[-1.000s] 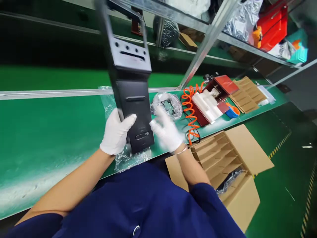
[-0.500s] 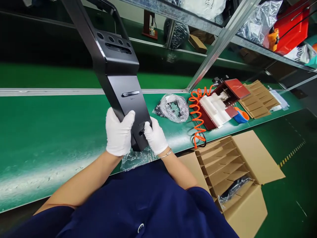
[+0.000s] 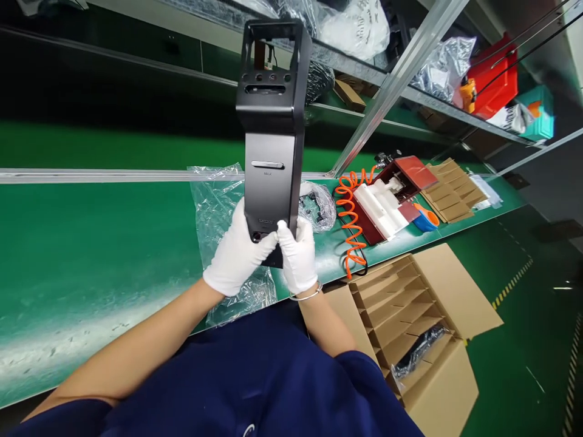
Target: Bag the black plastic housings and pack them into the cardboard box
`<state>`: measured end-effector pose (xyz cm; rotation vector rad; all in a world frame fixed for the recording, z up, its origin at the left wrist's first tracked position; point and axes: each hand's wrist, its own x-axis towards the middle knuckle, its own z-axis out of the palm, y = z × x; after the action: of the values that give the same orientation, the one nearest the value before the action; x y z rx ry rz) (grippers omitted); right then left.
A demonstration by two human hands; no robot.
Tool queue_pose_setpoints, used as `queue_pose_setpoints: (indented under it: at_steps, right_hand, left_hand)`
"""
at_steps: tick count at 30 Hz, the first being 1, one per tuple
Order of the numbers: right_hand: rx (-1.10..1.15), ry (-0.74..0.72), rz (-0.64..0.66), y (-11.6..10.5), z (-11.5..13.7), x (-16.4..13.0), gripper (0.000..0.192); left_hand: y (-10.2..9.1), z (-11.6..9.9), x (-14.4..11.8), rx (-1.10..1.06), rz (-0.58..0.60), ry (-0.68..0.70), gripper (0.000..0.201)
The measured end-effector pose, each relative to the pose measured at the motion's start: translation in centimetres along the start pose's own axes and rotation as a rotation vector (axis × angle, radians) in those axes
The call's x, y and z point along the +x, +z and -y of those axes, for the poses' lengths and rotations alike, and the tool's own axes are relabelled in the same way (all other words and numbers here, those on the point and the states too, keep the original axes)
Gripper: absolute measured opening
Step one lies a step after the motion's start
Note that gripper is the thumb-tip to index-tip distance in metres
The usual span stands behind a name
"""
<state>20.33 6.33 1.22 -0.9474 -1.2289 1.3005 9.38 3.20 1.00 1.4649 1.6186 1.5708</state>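
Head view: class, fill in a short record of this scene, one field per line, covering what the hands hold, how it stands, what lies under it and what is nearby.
Held item: black panel, long, with an open frame at its top end
Left hand: gloved, grips the panel's lower end
Right hand: gloved, grips the same end
Pose: upright, raised above the belt
Beneath: clear plastic bag on the green belt
Right of hands: orange coiled hose
Floor side: cardboard box with dividers

Green work line under a metal shelf

A long green conveyor belt (image 3: 91,243) with a metal rail (image 3: 91,176) runs across; above is a steel shelf frame (image 3: 392,79), and the dark green floor (image 3: 523,340) has yellow-black striped marking.
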Motion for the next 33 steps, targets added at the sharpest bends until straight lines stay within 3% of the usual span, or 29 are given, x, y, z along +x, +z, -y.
queue_pose_setpoints:
  at_steps: [4, 15, 26, 33]
  right_hand:
    - [-0.023, -0.062, 0.015, 0.0, 0.1, 0.0, 0.041]
    - [-0.113, -0.134, -0.029, 0.0, -1.0, 0.0, 0.039]
    - [-0.032, -0.03, -0.049, 0.5, -0.7, -0.2, 0.037]
    - [-0.034, -0.051, -0.074, 0.2, -0.3, 0.0, 0.031]
  left_hand:
    - [0.1, 0.3, -0.1, 0.092, -0.001, 0.027, 0.083]
    - [0.2, 0.8, -0.2, 0.227, -0.001, -0.093, 0.091]
    - [-0.1, 1.3, 0.1, 0.363, 0.044, -0.113, 0.086]
    - [-0.1, -0.3, -0.2, 0.475, 0.098, -0.187, 0.087]
